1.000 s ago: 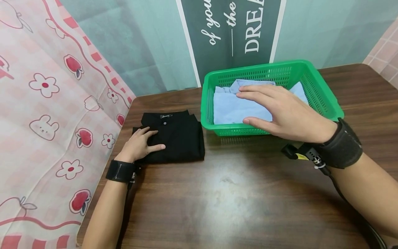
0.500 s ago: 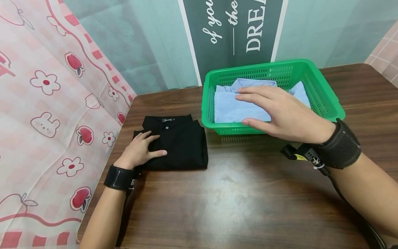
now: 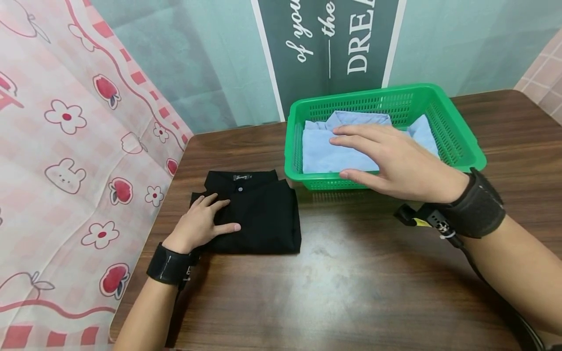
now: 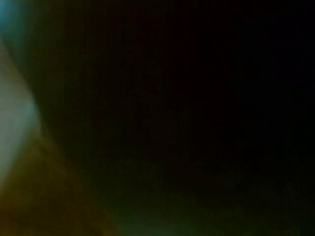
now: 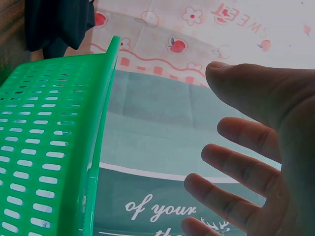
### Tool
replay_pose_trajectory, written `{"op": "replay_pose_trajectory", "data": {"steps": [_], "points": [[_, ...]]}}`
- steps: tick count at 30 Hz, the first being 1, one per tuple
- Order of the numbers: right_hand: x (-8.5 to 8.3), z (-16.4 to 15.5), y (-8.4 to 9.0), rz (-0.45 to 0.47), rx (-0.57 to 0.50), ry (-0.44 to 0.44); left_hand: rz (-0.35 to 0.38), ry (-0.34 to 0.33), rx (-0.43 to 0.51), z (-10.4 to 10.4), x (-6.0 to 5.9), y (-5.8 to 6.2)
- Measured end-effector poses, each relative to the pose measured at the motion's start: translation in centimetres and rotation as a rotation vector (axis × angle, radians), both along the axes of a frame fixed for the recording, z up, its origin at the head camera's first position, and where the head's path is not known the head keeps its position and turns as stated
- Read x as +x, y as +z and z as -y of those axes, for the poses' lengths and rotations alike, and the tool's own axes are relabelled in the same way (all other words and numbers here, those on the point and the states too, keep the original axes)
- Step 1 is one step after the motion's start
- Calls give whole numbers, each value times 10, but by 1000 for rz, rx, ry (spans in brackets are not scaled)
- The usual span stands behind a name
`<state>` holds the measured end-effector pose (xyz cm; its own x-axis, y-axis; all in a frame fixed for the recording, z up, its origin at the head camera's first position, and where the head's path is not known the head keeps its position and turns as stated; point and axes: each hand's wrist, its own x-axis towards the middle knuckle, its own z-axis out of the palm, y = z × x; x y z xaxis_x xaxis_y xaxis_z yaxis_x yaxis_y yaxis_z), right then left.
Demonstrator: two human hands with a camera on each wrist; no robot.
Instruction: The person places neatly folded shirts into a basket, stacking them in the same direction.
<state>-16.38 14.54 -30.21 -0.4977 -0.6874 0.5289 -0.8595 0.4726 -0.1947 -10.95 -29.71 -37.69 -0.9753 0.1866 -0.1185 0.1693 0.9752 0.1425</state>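
A folded black shirt (image 3: 259,219) with its collar and a button showing lies on the table at the left. On its left part rests my left hand (image 3: 199,224), fingers spread flat. The left wrist view is nearly all dark and blurred. My right hand (image 3: 386,158) hovers over the front of the green basket (image 3: 298,146), fingers extended and holding nothing. Inside the basket lies a folded light blue garment (image 3: 325,151), partly hidden behind the right hand. In the right wrist view the fingers (image 5: 241,172) are apart from the basket wall (image 5: 49,147).
The brown wooden table (image 3: 272,302) runs under everything. A pink patterned curtain (image 3: 66,219) hangs along the left side, and a teal cloth (image 3: 210,63) with lettering stands behind the table. A cable (image 3: 487,287) trails along the right forearm.
The black shirt has slid toward the near edge and slightly right, with my left hand resting on it. My right hand has stayed almost in place above the basket.
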Motion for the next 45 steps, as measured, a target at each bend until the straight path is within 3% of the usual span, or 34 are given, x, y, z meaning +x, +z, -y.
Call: {"op": "replay_pose_trajectory", "data": {"steps": [13,25,33,38,45], "points": [[-2,8,-2,-1,19,25,-21,0,-33,-10,21,-2],[-1,16,-4,14,53,26,-33,0,-60,-16,33,-2],[6,36,-23,-42,35,140,-28,2,-64,-21,34,-1],[21,66,-41,-49,181,176,-32,-15,-70,-23,29,1],[32,109,-49,-119,374,279,1,6,-91,-22,29,3]]}}
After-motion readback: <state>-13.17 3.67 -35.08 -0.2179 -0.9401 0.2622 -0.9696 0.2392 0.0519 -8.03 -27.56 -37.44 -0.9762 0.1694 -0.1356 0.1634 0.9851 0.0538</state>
